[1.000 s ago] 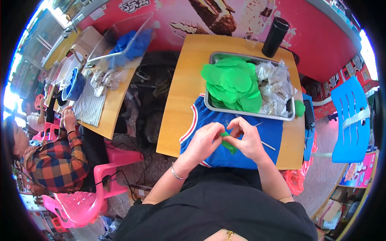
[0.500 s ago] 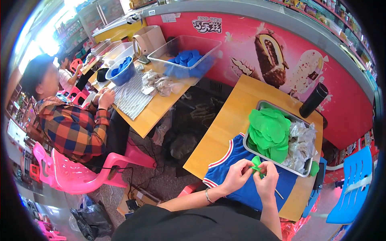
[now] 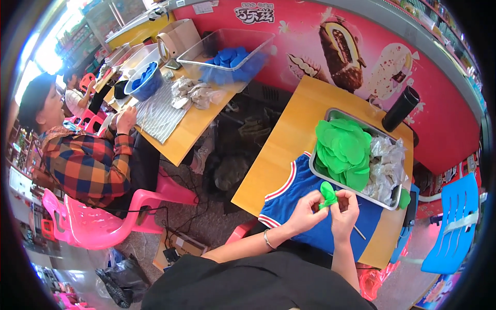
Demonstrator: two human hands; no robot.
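Observation:
Between the fingertips of both hands is a thin green disc (image 3: 327, 193), bunched and folded, with one rounded lobe standing up. My left hand (image 3: 308, 211) pinches it from the left, and my right hand (image 3: 344, 213) grips its other side with thumb and fingers. Just beyond my hands a metal tray (image 3: 369, 199) holds a heap of loose green discs (image 3: 341, 150) beside crumpled whitish plastic bundles (image 3: 385, 170). Under my hands a blue sleeveless top (image 3: 292, 199) with red and white trim lies on the table. A thin white stick (image 3: 360, 233) rests on it near my right wrist.
A black tumbler (image 3: 401, 108) stands behind the tray. At right is a blue chair (image 3: 452, 227). To the left, a person in a checked shirt (image 3: 85, 168) sits on a pink chair (image 3: 93, 222) at another table, with a clear bin (image 3: 258, 57) of blue discs.
The green piece now stands up with a lobe above my fingers, where it was bunched lower between them. The view has shifted slightly.

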